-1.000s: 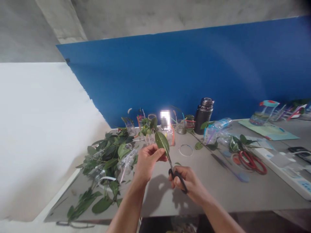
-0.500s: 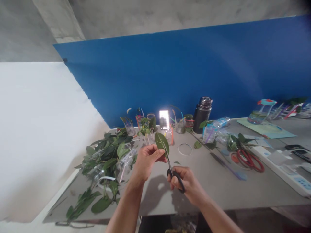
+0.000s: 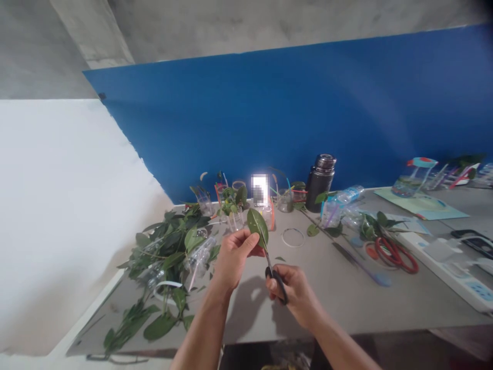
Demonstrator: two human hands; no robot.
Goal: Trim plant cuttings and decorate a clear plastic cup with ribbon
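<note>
Backdrop: a blue board (image 3: 269,113) is standing behind the grey worktop (image 3: 319,303).
Worktop: leafy cuttings (image 3: 165,252) are lying left of the hands, while a black vacuum flask (image 3: 319,182) and red-handled scissors (image 3: 395,255) are sitting farther off.
Left hand (image 3: 234,259): its fingers (image 3: 252,247) are pinched together on the lower end of a green leaf (image 3: 257,227), holding it up above the worktop.
Right hand (image 3: 295,297): its fingers (image 3: 275,272) are clamped on the handles of black-handled scissors (image 3: 281,288), with the blades pointing up at the leaf's lower end.

Left hand (image 3: 235,259) beside right hand (image 3: 295,297), both over the desk (image 3: 339,303); branches (image 3: 165,257) at 9 o'clock, cups (image 3: 234,220) at 11, flask (image 3: 319,184) at 1 before the board (image 3: 246,118), scissors (image 3: 395,255) at 3, power strip (image 3: 450,262) just past them.
</note>
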